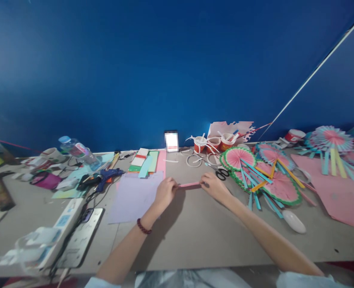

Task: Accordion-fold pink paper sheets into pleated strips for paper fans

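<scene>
A narrow pink paper strip stretches level between my two hands, above the grey table. Its left end is pinched in my left hand, which wears a dark beaded bracelet at the wrist. My right hand pinches the other end, fingers closed. Beside my left hand lies a sheet of lilac paper. Black-handled scissors rest just beyond my right hand. Round pleated paper fans, pink with green edges and blue strips, lie to the right of it.
A phone leans upright at the back wall. Red-and-white paper cups stand right of it. On the left are a blue glue gun, a bottle, a power strip and another phone. A white mouse sits right.
</scene>
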`<state>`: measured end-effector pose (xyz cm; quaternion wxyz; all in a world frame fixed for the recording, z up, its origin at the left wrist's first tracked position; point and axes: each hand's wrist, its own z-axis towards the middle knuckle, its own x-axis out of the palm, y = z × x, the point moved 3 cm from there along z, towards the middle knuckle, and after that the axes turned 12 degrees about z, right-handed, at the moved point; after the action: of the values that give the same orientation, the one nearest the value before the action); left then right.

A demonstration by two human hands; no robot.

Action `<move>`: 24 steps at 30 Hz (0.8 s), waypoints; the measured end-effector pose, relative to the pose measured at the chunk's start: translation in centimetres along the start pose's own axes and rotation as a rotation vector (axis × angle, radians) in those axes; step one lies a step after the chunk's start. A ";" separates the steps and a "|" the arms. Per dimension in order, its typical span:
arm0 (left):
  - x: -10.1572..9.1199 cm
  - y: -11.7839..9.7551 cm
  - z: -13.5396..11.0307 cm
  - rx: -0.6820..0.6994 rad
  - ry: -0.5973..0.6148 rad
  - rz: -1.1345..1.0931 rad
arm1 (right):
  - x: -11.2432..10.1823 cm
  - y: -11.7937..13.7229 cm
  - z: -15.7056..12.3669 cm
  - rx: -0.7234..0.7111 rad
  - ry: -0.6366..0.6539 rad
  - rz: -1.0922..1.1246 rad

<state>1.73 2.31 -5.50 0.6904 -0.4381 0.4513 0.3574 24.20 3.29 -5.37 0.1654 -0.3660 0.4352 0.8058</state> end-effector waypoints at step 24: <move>3.0 0.4 -2.4 0.223 -0.115 0.241 | 3.3 -1.5 -2.4 -0.099 0.023 -0.132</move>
<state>1.68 0.48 -8.95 0.7115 -0.2803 0.4973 0.4097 23.98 1.98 -9.53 0.1949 -0.4106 0.3717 0.8095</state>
